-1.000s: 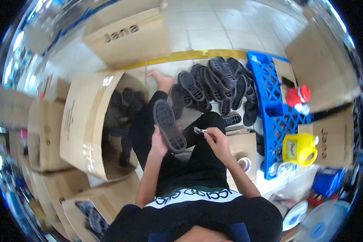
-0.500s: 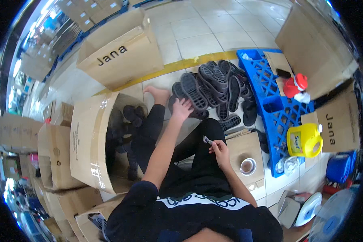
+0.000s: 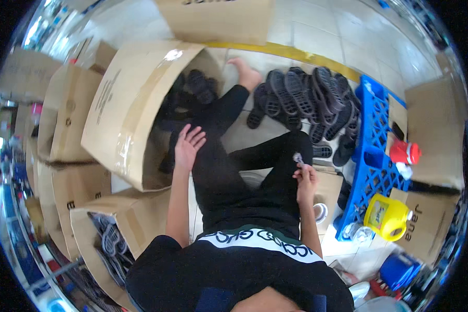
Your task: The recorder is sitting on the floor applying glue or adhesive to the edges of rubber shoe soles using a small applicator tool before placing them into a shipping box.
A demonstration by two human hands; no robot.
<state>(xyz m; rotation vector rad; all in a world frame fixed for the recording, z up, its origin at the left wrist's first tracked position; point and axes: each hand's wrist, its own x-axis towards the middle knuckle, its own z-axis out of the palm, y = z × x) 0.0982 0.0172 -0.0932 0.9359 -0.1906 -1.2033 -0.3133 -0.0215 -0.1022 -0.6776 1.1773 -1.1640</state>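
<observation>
My left hand (image 3: 189, 147) is open with its fingers spread, over my thigh beside the mouth of a large cardboard box (image 3: 125, 114) lying on its side. Nothing is in it. Dark sandals (image 3: 200, 86) lie inside that box. Between the fingers of my right hand (image 3: 306, 179), above my other thigh, is a small pale tool (image 3: 298, 158) with a lumpy tip; its exact kind is unclear. Beyond my knees, a pile of dark shoes (image 3: 284, 96) lies on the tiles, many with their ridged soles up. A cup (image 3: 321, 212) stands on cardboard beside my right forearm, partly hidden by it.
A blue plastic pallet (image 3: 379, 174) at the right bears a yellow jug (image 3: 387, 217), a red container (image 3: 404, 152) and a dark phone (image 3: 398, 130). At the lower left an open carton (image 3: 145, 218) holds grey-and-black footwear. Another large carton (image 3: 218, 23) stands at the far side.
My left hand has drawn back from the shoe pile toward the box mouth, empty. The head view has turned left. My right hand still holds the small tool.
</observation>
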